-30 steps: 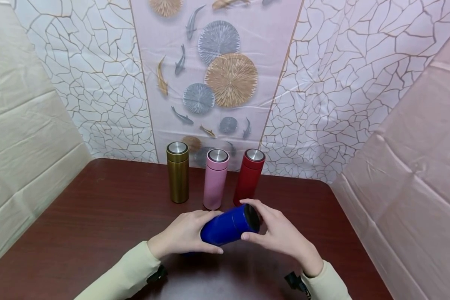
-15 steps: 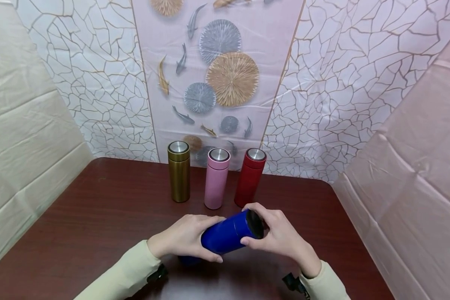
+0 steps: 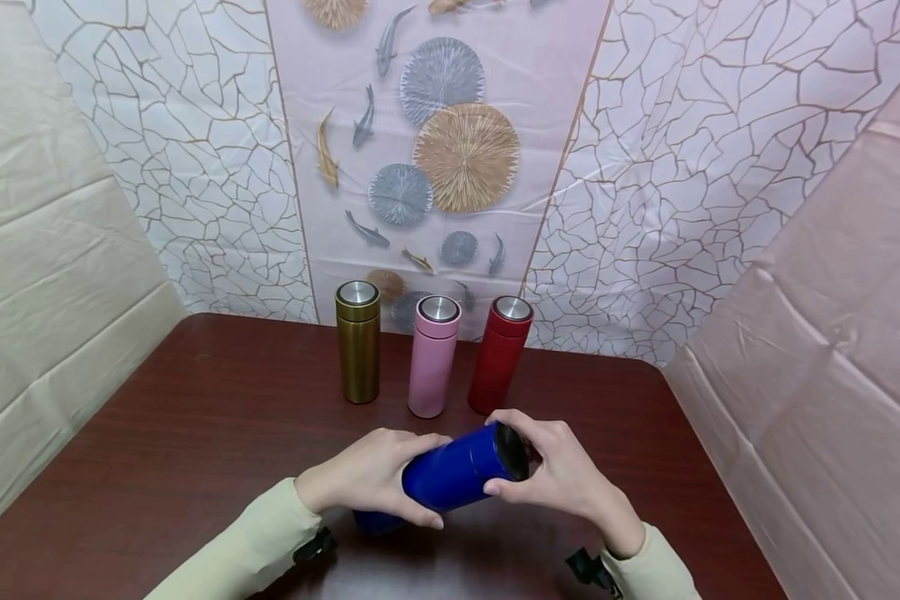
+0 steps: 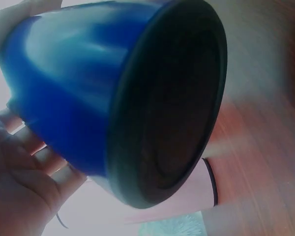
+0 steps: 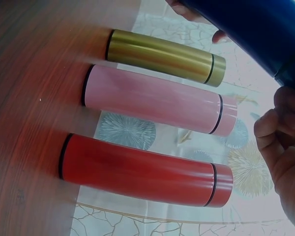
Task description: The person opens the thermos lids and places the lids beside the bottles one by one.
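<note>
A blue vacuum flask (image 3: 446, 475) is held tilted above the table, its dark-topped lid end up toward the right. My left hand (image 3: 375, 473) grips the body, thumb along the near side and fingers round the far side. At the lid end, my right hand (image 3: 558, 462) holds the lid between thumb and fingers. The left wrist view looks onto the flask's black base (image 4: 179, 103), with the left palm (image 4: 19, 182) beside the body. Right fingers (image 5: 268, 125) curl at the lid in the right wrist view.
Behind the hands stand three upright flasks: gold (image 3: 360, 354), pink (image 3: 431, 371) and red (image 3: 499, 362), each with a steel-topped lid. They stand on a dark reddish-brown table (image 3: 217, 400) near its back edge. A patterned cloth (image 3: 465, 158) hangs behind it.
The flask's lid end has shifted slightly right and down with my right hand. More of its lower end shows beneath my left hand. The other flasks stay in place.
</note>
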The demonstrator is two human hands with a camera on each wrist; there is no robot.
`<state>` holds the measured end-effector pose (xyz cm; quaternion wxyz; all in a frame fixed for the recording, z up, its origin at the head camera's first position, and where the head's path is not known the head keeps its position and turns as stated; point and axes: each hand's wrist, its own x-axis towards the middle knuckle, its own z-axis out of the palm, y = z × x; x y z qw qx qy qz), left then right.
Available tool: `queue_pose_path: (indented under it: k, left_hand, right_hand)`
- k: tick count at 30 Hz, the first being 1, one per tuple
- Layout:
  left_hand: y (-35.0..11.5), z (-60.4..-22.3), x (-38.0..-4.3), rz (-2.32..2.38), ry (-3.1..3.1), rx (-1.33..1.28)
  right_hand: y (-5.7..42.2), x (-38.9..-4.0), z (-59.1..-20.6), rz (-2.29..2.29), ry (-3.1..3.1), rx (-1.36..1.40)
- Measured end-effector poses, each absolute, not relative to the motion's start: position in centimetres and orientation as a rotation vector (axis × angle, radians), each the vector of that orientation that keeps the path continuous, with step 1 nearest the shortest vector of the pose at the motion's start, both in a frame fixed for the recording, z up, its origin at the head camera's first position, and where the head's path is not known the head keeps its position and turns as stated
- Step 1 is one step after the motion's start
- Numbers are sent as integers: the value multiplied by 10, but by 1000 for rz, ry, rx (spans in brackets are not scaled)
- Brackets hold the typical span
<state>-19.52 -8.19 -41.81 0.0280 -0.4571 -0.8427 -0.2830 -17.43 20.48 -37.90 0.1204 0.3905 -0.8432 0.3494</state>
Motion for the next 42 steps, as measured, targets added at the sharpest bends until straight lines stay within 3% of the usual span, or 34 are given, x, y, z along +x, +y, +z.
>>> queue_pose_path:
  k: [42]
  left_hand:
    - [-101,-410,-203,-1249,-2883,-1574]
  right_hand:
    - [195,-174,-377,1145,-2506,1354]
